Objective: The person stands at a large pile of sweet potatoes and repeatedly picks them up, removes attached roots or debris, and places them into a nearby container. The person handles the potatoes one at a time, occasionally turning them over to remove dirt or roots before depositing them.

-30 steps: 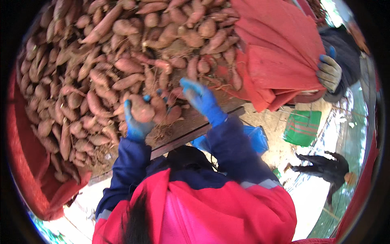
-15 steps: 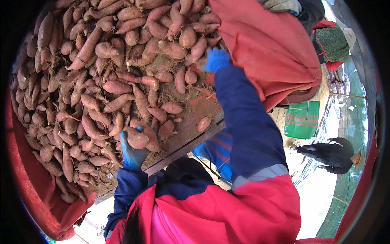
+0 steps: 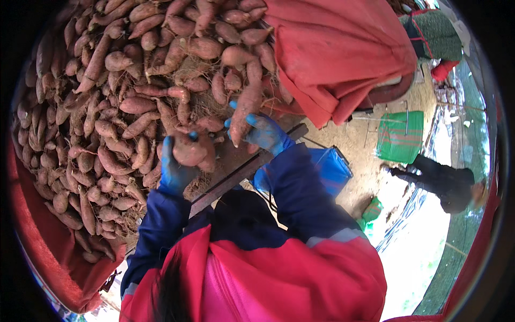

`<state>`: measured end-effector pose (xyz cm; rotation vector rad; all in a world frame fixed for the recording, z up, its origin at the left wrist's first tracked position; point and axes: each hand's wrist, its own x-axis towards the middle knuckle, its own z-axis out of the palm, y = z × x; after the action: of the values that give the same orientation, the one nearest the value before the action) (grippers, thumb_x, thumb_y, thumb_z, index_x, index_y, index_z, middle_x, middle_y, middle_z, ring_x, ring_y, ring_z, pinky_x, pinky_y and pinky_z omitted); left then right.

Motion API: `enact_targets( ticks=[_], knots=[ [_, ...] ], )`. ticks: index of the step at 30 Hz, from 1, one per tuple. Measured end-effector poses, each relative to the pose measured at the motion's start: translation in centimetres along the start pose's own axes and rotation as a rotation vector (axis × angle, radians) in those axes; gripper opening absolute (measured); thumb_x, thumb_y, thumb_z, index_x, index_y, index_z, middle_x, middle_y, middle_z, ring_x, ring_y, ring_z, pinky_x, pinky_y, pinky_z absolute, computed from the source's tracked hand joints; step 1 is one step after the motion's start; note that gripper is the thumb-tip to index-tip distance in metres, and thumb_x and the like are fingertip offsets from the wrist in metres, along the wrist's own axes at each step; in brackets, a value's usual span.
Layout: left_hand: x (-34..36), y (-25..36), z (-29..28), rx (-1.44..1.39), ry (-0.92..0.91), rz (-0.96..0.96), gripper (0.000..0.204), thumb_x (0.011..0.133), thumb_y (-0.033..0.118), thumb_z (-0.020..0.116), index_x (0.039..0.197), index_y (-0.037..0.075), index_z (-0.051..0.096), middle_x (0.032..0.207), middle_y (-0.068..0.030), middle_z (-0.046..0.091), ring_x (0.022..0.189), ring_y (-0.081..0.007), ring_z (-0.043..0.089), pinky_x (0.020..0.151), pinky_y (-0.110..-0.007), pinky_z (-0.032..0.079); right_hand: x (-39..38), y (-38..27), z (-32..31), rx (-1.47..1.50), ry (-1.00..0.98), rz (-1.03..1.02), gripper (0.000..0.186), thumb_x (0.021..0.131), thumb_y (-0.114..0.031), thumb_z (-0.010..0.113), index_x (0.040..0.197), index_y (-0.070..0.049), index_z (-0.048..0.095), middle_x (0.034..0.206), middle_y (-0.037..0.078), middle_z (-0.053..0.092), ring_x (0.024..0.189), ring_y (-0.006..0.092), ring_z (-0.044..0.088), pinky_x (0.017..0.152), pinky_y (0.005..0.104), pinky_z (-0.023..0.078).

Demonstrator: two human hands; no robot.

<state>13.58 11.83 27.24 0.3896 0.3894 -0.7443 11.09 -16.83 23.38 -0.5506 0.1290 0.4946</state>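
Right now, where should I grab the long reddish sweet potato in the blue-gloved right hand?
Perhaps grip the sweet potato around its thick middle, from the far side: its near end tapers, and the right hand holds the near part.

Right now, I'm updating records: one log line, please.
left hand: holds round sweet potato; right hand: holds elongated sweet potato; nearby: sweet-potato pile

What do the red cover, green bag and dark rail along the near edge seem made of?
Red cover: probably thick cloth, matt, judging by its soft folds.
Green bag: perhaps woven plastic, dull, going by its flat striped side.
Dark rail: dull, wood or metal, can't tell; only a straight edge shows.
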Motion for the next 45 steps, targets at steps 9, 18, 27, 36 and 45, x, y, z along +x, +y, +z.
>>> enact_targets(
  ticks=[9, 18, 27, 36, 45],
  knots=[
    [3.2, -15.4, 7.2, 0.279, -0.354, -0.614, 0.049, 0.099, 0.046, 0.053, 0.135, 0.012, 0.049, 0.129, -0.0054, 0.056, 0.120, -0.0232, 0.052, 0.106, -0.041, 0.040, -21.8, 0.5, 7.4, -0.265, 0.527, -0.391, 0.068, 0.089, -0.041, 0.069, 0.140, -0.003, 0.044, 0.106, 0.006, 0.061, 0.100, 0.0186, 0.060, 0.086, 0.0321, 0.050],
    [5.6, -18.9, 10.8, 0.264, -0.620, -0.557, 0.058, 0.099, 0.049, 0.050, 0.141, 0.009, 0.042, 0.134, -0.0135, 0.054, 0.124, -0.0300, 0.052, 0.104, -0.047, 0.043, -22.9, 0.5, 10.4, -1.628, 1.004, -0.504, 0.069, 0.082, -0.028, 0.076, 0.140, -0.005, 0.047, 0.128, 0.021, 0.055, 0.105, 0.0387, 0.061, 0.087, 0.0415, 0.053],
    [4.9, -7.6, 11.6, -0.082, -1.018, -0.295, 0.068, 0.100, 0.053, 0.046, 0.151, 0.011, 0.031, 0.148, -0.0166, 0.042, 0.136, -0.0350, 0.042, 0.116, -0.050, 0.033, -16.3, 0.7, 13.2, -0.470, 0.534, -0.179, 0.036, 0.099, -0.032, 0.059, 0.121, -0.004, 0.059, 0.102, 0.009, 0.066, 0.089, 0.0185, 0.065, 0.078, 0.0328, 0.055],
    [-0.7, -1.1, 5.6, -0.185, -0.523, 0.134, 0.072, 0.100, 0.059, 0.039, 0.149, 0.007, 0.033, 0.145, -0.0190, 0.045, 0.130, -0.0384, 0.048, 0.111, -0.056, 0.037, -4.9, 3.2, 16.2, -1.748, 0.133, -0.729, 0.013, 0.085, -0.018, 0.069, 0.088, -0.007, 0.064, 0.078, 0.014, 0.062, 0.073, 0.0365, 0.061, 0.064, 0.0455, 0.048],
    [-8.0, 3.3, 0.1, -0.349, -0.318, 0.604, 0.061, 0.101, 0.048, 0.048, 0.142, 0.003, 0.043, 0.138, -0.0155, 0.052, 0.127, -0.0320, 0.051, 0.113, -0.046, 0.038, 2.1, 7.6, 19.6, -1.297, -0.125, -0.322, 0.062, 0.093, -0.032, 0.068, 0.141, -0.002, 0.044, 0.112, 0.017, 0.064, 0.099, 0.0250, 0.065, 0.084, 0.0362, 0.052]
  ],
)
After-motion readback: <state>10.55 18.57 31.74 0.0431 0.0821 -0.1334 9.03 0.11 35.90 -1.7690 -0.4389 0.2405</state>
